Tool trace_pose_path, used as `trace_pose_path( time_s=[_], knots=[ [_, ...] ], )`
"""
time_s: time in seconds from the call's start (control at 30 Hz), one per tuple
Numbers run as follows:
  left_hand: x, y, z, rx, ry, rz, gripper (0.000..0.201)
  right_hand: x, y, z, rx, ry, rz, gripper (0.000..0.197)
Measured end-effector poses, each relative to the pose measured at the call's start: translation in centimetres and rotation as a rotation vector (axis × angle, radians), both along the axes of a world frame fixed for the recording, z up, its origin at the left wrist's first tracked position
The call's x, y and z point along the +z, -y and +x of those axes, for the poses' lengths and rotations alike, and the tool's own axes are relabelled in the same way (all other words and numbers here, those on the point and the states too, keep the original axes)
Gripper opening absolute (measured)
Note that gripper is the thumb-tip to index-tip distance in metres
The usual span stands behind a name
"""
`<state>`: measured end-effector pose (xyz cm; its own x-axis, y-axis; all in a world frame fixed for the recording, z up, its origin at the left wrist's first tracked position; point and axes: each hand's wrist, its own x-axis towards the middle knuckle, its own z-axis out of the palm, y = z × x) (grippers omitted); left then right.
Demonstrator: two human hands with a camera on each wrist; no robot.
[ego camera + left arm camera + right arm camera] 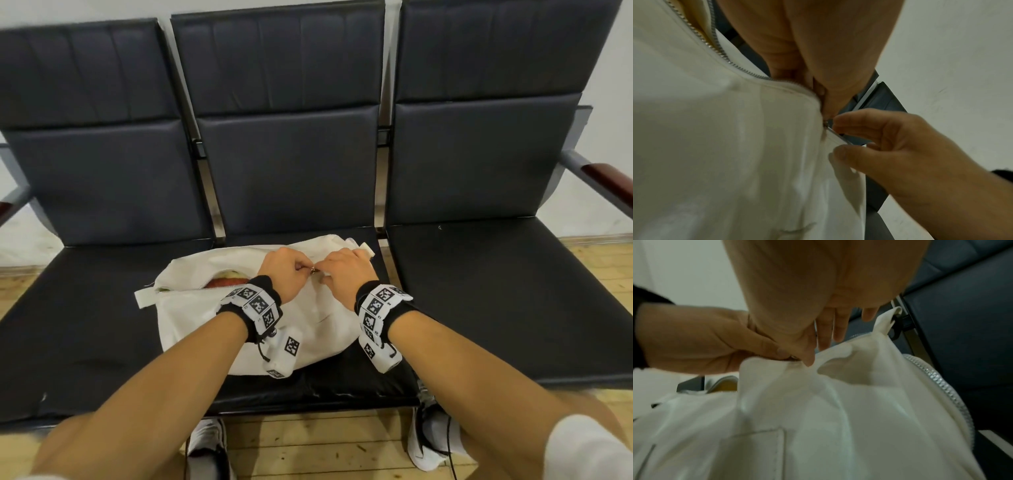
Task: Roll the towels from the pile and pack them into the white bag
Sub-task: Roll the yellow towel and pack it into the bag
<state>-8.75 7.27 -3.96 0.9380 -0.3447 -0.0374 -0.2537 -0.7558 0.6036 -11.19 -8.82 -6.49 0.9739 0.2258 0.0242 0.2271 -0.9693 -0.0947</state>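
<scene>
Hands [317, 270] at white bag [209, 318] zipper [313, 270]

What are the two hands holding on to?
Both hold the white bag. The left hand pinches the zipper pull; the right hand pinches the fabric beside the zipper.

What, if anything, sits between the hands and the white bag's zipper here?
Nothing visible does. Both the left hand and the right hand are already on the white bag, fingers meeting at the zipper pull. The zipper left of them lies open, rolled towels showing inside.
</scene>
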Motion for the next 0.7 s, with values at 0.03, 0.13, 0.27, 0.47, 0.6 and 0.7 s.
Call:
trace_pose_path(
  time_s=[0.03,0.13,0.27,0.47,0.6,0.7],
  knots=[
    [0.1,-0.3,0.0,0.023,0.005,0.025,0.018,0.1,-0.2,0.1,-0.010,0.008,-0.011,0.023],
    [0.4,-2.2,0.0,0.103,0.019,0.067,0.018,0.2,-0.1,0.6,-0.050,0.022,-0.041,0.018],
    [0.8,-6.0,-0.1,0.177,0.009,0.135,0.020,0.5,0.1,0.9,-0.155,-0.036,-0.036,0.019],
    [0.5,-9.8,-1.2,0.183,0.091,0.217,0.023,2.9,-4.3,0.7,-0.141,-0.056,0.041,0.036],
    [0.5,-10.3,-2.0,0.151,0.143,0.193,0.023,3.3,-10.3,0.6,0.188,-0.041,0.138,0.044],
    [0.3,-11.8,-2.2,0.199,0.129,0.156,0.021,2.3,-14.0,1.1,0.204,-0.009,0.123,0.024]
  ],
)
